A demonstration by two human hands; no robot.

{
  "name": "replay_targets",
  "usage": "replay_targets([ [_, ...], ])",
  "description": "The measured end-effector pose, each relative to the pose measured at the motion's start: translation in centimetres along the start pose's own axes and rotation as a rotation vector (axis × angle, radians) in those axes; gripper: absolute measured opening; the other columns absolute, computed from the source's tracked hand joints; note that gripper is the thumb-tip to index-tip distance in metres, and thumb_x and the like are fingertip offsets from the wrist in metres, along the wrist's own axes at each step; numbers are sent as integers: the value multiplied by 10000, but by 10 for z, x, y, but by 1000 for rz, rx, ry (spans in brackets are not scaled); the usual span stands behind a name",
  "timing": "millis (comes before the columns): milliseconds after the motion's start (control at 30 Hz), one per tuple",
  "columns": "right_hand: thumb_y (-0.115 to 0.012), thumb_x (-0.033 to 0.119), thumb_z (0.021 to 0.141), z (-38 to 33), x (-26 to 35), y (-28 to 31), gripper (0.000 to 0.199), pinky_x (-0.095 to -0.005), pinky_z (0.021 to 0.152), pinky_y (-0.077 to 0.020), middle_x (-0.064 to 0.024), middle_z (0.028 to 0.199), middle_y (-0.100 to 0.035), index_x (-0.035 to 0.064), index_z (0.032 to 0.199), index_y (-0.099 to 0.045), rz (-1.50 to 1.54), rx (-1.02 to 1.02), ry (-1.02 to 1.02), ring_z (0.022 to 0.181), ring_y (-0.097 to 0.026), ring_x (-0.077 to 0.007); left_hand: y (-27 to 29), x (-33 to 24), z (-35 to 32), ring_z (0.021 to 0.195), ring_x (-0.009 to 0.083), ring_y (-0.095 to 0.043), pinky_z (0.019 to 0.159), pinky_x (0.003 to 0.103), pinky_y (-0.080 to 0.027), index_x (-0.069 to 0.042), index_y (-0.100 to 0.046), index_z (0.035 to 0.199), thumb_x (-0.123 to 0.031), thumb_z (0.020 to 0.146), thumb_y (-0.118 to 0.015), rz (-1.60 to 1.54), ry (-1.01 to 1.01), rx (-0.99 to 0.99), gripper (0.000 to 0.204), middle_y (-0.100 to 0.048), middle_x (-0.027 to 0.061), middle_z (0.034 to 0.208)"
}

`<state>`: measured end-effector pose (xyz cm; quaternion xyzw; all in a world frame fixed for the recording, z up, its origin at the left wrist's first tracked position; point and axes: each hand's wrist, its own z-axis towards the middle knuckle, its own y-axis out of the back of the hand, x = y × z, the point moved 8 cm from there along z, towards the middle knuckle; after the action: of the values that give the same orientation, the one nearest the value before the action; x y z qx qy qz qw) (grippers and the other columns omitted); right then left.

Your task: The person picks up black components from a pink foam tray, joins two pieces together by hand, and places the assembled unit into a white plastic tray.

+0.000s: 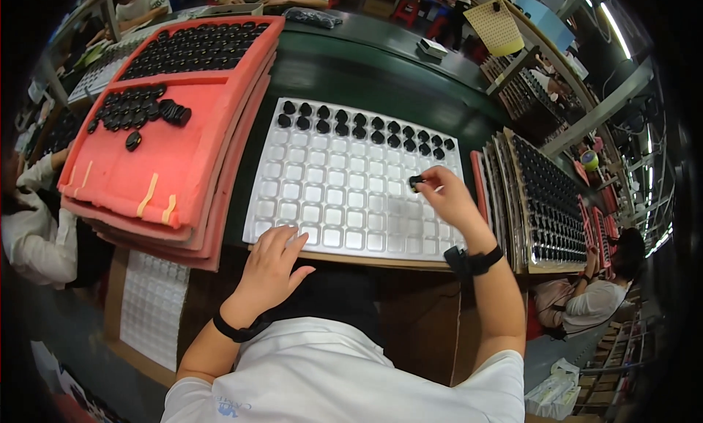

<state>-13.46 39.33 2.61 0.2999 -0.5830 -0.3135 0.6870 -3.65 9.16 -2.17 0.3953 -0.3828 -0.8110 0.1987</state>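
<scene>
A white plastic tray (356,194) with rows of square pockets lies in front of me. Small round black parts (359,120) fill its two far rows, all but perhaps one pocket at the right end. Pinched in the fingers of my right hand (448,196) is one small black part (416,183), held over the right middle of the tray. My left hand (275,260) rests at the tray's near left edge, fingers apart and nothing in them. To the left, a pink foam tray (139,177) holds more black parts, some loose in a cluster.
The pink foam tray tops a tall stack beside the green table (344,68). At right stand upright stacked trays (549,203) of black parts. A small box (432,48) lies on the far side. Co-workers sit at left, right and across; a white pocketed sheet (154,306) is low left.
</scene>
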Motion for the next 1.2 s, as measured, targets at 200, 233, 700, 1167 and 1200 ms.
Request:
replay_targets([
  [200, -710, 156, 759, 74, -140, 64, 241, -316, 693, -487, -122, 775, -644, -20, 890, -613, -403, -80, -233, 729, -621, -221, -17, 16, 15, 1230, 368, -390, 1036, 505, -305, -33, -529, 1210, -258, 751, -716, 113, 13, 70, 544, -449, 186, 1282],
  [233, -714, 167, 750, 79, -156, 75, 246, -326, 700, -489, -132, 776, -647, -19, 878, -618, -499, -136, -290, 739, -629, -240, -19, 20, 16, 1240, 372, -382, 1039, 515, -299, -36, -533, 1206, -261, 751, -713, 115, 25, 80, 539, -444, 191, 1290],
  [700, -710, 193, 748, 111, -220, 51, 268, -359, 709, -487, -147, 788, -644, -8, 899, -618, -478, -121, -373, 777, -628, -279, -29, 34, 21, 1264, 400, -350, 1048, 558, -268, -75, -572, 1172, -252, 755, -698, 122, 59, 178, 471, -446, 206, 1284],
  [1167, -601, -31, 806, 83, 113, -40, 209, -223, 703, -435, -51, 900, -560, 13, 1007, -562, 34, 84, 424, 782, -543, -103, -19, 34, 9, 1257, 379, -364, 1047, 536, -276, -66, -567, 1163, -308, 775, -677, 157, 50, 91, 471, -445, 209, 1287],
  [1200, -609, -38, 791, 71, 152, -49, 215, -230, 711, -435, -65, 912, -559, 7, 996, -563, 63, 125, 526, 797, -545, -115, -17, 32, 11, 1251, 372, -371, 1042, 521, -292, -59, -567, 1154, -311, 780, -672, 141, 17, 79, 463, -454, 206, 1279],
])
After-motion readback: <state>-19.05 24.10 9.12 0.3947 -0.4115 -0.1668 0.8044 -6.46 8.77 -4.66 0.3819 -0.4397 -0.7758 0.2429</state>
